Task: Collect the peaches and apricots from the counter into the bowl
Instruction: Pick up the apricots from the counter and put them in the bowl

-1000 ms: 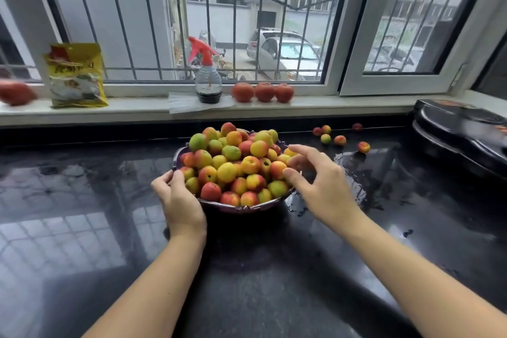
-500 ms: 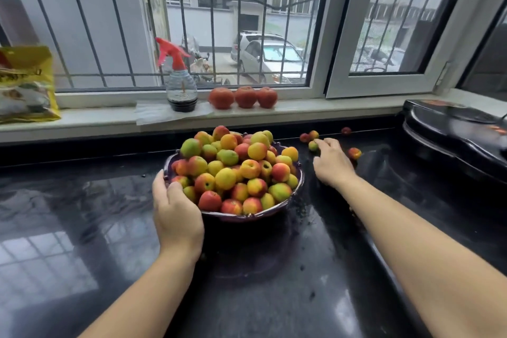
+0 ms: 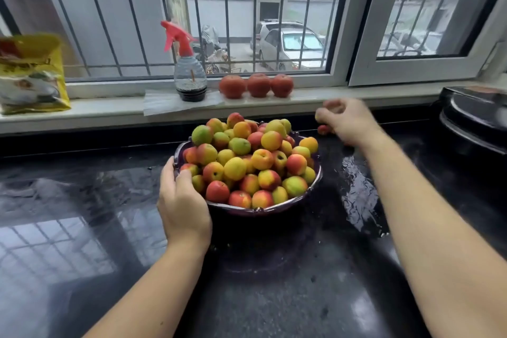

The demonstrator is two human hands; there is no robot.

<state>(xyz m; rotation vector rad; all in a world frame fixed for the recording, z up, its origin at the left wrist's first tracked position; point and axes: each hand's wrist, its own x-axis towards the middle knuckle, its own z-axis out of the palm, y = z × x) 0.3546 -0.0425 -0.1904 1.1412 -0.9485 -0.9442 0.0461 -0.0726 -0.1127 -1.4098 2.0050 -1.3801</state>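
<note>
1. Head view, landmark = bowl (image 3: 277,210): dark-rimmed, sat mid-counter (image 3: 82,200), heaped above the rim w/ peaches and apricots (image 3: 247,162). All places below are given rel. to it.

2. Left hand (image 3: 183,200): laid against the bowl's near-left rim, thumb over the edge and touching fruit there; fingers wrapped round the wall. It is judged to be steadying the bowl, no loose fruit held.

3. Right hand (image 3: 347,121): found past the bowl's far-right side, near the back edge of the counter under the sill. Fingers curled in, blurred by motion; a yellowish bit is seen at the fingertips, prob. a fruit being pinched, but what exactly is held can't be told.

4. Loose fruit (image 3: 323,129): one small red piece is seen on the counter just beside the right hand, betw. hand and bowl. More may be hidden under the hand or wrist; can't be told.

5. Key relation: stray fruit lies to the bowl's far right, so the right hand is much nearer; the left is on the opposite side and tied up w/ the rim. Fruit is round, so no long axis matters.

6. Not task items, as judged: three red tomatoes (image 3: 256,85) on the sill behind the bowl, spray bottle (image 3: 189,71) to their left.

7. Risk judged: heap is full, so an added piece could roll off.
</note>
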